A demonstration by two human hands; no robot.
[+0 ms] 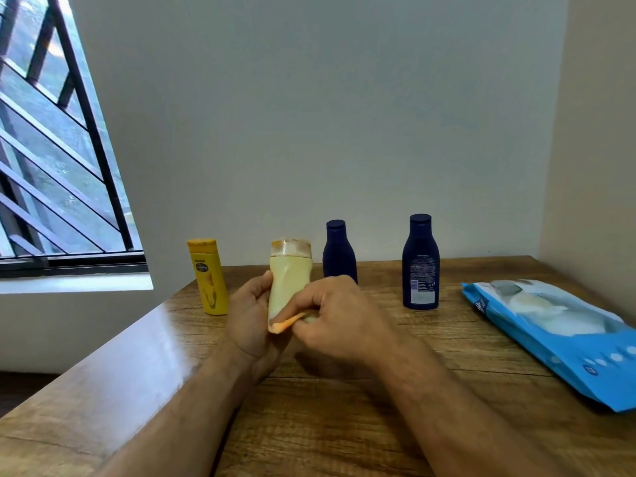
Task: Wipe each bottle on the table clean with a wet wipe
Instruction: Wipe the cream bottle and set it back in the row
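Wiping is under way on the pale yellow bottle [287,287], which is held upright above the wooden table [344,425], in front of and slightly left of the shorter dark blue bottle [339,254]. That blue bottle serves as the landmark below.

Grip state: the left hand [249,318] wraps the pale bottle's lower body from the left, thumb up along its side. The right hand [335,318] pinches a folded orange-stained wet wipe [285,323] against the bottle's lower front.

Other bottles: the bright yellow bottle [208,277] stands well left of the landmark; the taller dark blue bottle [420,263] stands to its right. Both rest on the table, untouched. The blue wipes pack [550,332] lies far right of the landmark, towards the table's right edge.

Recommended technique, judged from this view:
1. Keep the left-hand hold firm but low, so the upper body and cap stay exposed.
2. Draw the wipe in overlapping strokes along the body, rotating the bottle between strokes.
3. Attend to the cap, which appears smeared with orange-brown residue.
4. Refold the wipe to a clean face; the visible face looks soiled and may re-deposit dirt.
5. Avoid squeezing, as the body already appears slightly dented.
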